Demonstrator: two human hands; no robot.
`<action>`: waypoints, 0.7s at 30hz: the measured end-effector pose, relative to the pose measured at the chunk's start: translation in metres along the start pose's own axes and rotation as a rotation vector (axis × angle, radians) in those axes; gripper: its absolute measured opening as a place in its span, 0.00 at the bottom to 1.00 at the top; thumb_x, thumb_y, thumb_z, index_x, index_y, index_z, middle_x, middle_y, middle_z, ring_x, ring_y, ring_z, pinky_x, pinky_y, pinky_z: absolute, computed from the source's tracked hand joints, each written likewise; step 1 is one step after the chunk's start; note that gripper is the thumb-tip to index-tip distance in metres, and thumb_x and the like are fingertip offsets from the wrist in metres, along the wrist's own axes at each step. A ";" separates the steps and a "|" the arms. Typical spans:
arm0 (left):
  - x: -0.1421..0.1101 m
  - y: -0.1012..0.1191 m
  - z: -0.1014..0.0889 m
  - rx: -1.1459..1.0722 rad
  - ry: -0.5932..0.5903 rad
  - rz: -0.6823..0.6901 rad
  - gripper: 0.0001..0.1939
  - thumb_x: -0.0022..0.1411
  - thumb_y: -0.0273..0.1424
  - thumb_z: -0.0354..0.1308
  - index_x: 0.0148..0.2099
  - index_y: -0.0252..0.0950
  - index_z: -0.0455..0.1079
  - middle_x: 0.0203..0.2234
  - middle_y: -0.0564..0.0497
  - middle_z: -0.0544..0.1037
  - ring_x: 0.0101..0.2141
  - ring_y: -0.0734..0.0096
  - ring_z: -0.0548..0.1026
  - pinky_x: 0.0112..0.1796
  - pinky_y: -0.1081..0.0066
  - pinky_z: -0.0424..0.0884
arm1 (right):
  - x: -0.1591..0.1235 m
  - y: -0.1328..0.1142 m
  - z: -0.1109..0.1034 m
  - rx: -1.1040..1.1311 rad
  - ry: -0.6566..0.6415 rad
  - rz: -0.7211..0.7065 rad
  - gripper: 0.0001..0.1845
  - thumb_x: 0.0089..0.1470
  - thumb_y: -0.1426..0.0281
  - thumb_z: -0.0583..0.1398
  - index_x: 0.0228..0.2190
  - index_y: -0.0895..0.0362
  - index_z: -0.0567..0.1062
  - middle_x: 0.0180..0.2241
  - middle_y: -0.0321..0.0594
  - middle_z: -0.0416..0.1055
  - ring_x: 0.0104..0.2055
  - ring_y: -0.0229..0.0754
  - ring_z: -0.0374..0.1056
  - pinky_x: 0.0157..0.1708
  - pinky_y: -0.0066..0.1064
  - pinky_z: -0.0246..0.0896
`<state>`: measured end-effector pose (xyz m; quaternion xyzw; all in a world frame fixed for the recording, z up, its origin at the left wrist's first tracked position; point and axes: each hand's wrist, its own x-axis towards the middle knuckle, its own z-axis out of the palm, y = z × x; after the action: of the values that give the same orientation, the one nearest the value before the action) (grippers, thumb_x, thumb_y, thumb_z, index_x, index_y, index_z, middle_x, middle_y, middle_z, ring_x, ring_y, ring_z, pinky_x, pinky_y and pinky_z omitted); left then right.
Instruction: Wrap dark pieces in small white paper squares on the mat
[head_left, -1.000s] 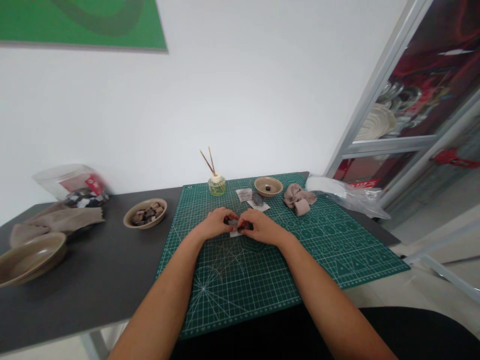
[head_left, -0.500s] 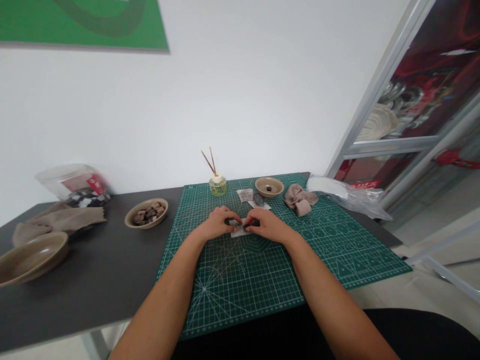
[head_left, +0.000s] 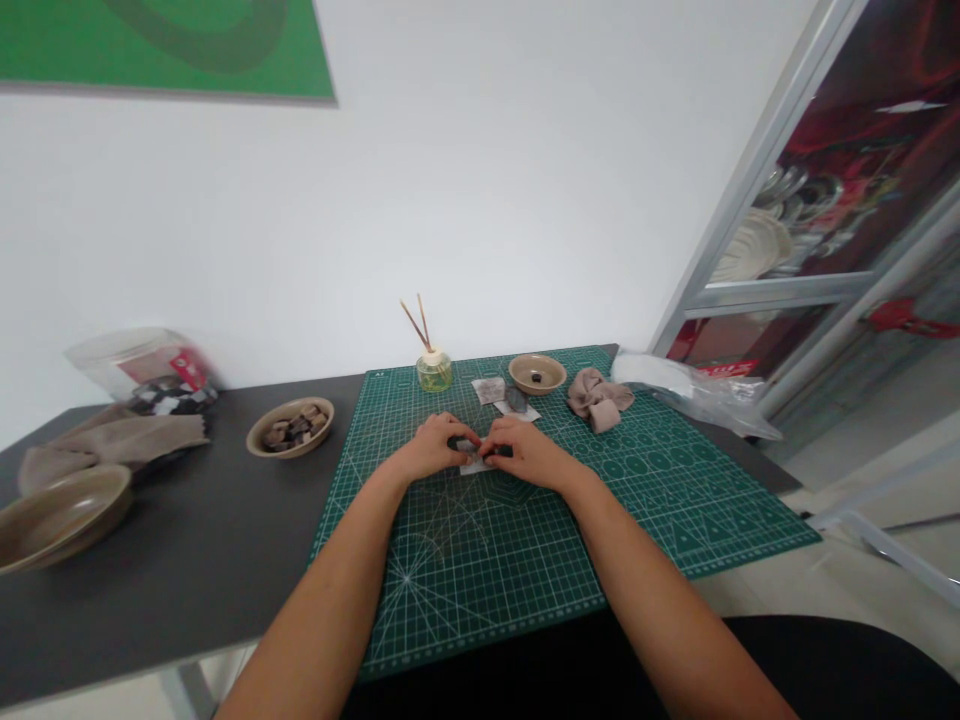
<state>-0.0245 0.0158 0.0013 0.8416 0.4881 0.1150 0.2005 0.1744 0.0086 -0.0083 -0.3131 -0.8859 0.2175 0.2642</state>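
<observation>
My left hand [head_left: 437, 446] and my right hand [head_left: 531, 452] meet over the middle of the green cutting mat [head_left: 525, 560]. Fingers and thumbs of both are bent into pinches, with the tips nearly touching. Under them lies a small whitish patterned square sheet [head_left: 471, 468], mostly covered by the hands. Whatever the fingertips hold is small and hidden. Just beyond the hands are another patterned square [head_left: 489, 390] and a dark grey oval piece [head_left: 517, 400] resting on a third square [head_left: 531, 414].
A bowl [head_left: 555, 377] with one small dark piece stands behind the hands, beside a crumpled brown cloth [head_left: 600, 397] and plastic bag [head_left: 690, 390]. A reed diffuser [head_left: 433, 372] is near the wall. Leftward are a bowl of brown chunks [head_left: 257, 440], a larger bowl [head_left: 105, 500], another cloth [head_left: 142, 440] and a clear container [head_left: 112, 355].
My right hand has shifted slightly left, so its fingertips now come up to those of my left hand over the sheet. The other things stay where they were.
</observation>
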 end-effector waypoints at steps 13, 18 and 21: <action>0.000 -0.002 0.001 -0.015 -0.006 0.002 0.13 0.53 0.31 0.60 0.43 0.43 0.75 0.39 0.51 0.72 0.44 0.63 0.66 0.48 0.64 0.60 | 0.001 -0.001 0.002 -0.023 -0.035 0.004 0.08 0.48 0.78 0.62 0.32 0.56 0.78 0.30 0.38 0.68 0.37 0.40 0.63 0.39 0.31 0.57; 0.000 -0.002 0.002 -0.010 -0.003 0.021 0.12 0.54 0.30 0.59 0.42 0.44 0.75 0.38 0.51 0.71 0.44 0.63 0.65 0.48 0.64 0.59 | 0.001 -0.001 0.001 -0.044 0.009 0.052 0.07 0.47 0.78 0.63 0.30 0.57 0.78 0.28 0.37 0.68 0.35 0.40 0.63 0.37 0.31 0.57; 0.001 -0.004 0.003 -0.003 -0.001 0.017 0.13 0.53 0.32 0.60 0.43 0.43 0.74 0.38 0.51 0.71 0.44 0.63 0.65 0.48 0.64 0.60 | 0.003 -0.004 0.004 0.002 -0.009 0.010 0.07 0.48 0.78 0.63 0.30 0.56 0.78 0.29 0.37 0.69 0.36 0.39 0.63 0.37 0.30 0.57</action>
<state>-0.0258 0.0182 -0.0030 0.8456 0.4805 0.1169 0.2011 0.1685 0.0068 -0.0088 -0.3161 -0.8853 0.2210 0.2596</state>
